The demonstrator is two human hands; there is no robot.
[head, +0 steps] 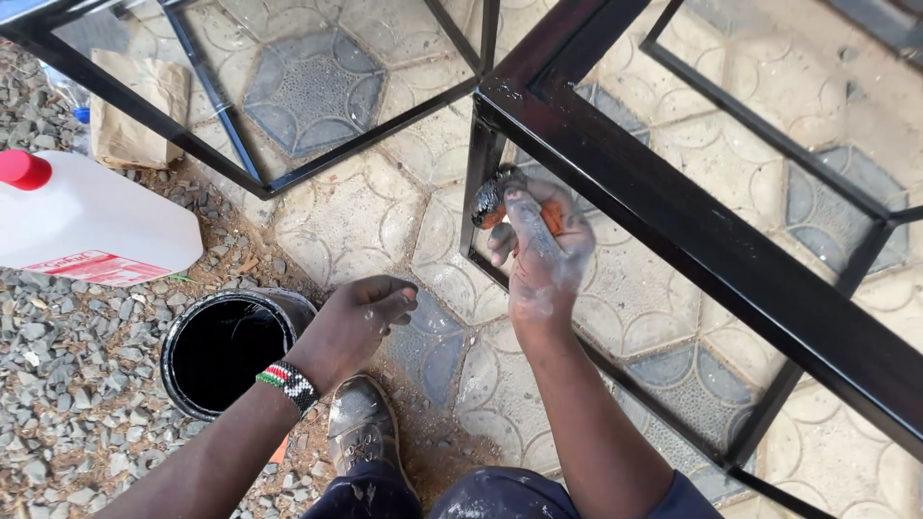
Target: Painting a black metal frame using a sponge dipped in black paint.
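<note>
1. Head view: the right hand, smeared with pale dust and paint, is closed around a small paintbrush with an orange handle and dark bristles. The bristles touch the upright leg of a black-painted square-tube metal frame, just left of the fingertips.
2. The left hand, wearing a beaded wristband of red, white, green and black, is loosely curled and holds nothing, hanging over the patterned paving tiles.
3. Just left of that wrist stands an open round tin of black paint on grey gravel.
4. Further left lies a white plastic jerrycan with a red cap.
5. Below the left hand is a paint-spattered shoe.
</note>
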